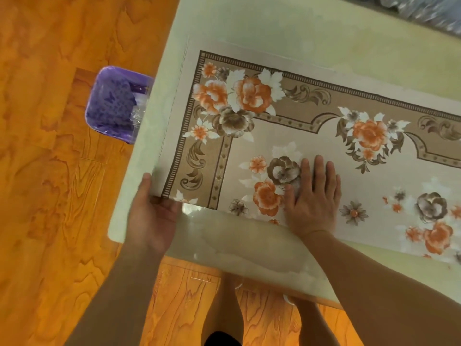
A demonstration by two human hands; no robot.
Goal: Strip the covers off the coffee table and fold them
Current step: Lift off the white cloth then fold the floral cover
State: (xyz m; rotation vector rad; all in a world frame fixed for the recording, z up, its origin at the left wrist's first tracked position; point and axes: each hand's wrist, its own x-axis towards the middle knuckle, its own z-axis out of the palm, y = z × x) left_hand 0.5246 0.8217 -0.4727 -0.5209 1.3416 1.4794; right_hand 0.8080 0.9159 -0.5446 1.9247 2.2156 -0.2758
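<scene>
Head view looked down on a pale, glossy, marbled tabletop (287, 28) with a rounded corner, set on an orange wood-grain floor (45, 171). Across the frame's centre and right lay the cover (311, 136), a thin, smooth beige sheet printed with orange and brown flowers inside a scrolled border. At lower centre the right hand (313, 196) pressed flat on it, fingers straight and together. At lower left the left hand (152, 211) gripped its near corner, thumb on top. A purple-lined bin (112, 103) stood at left.
</scene>
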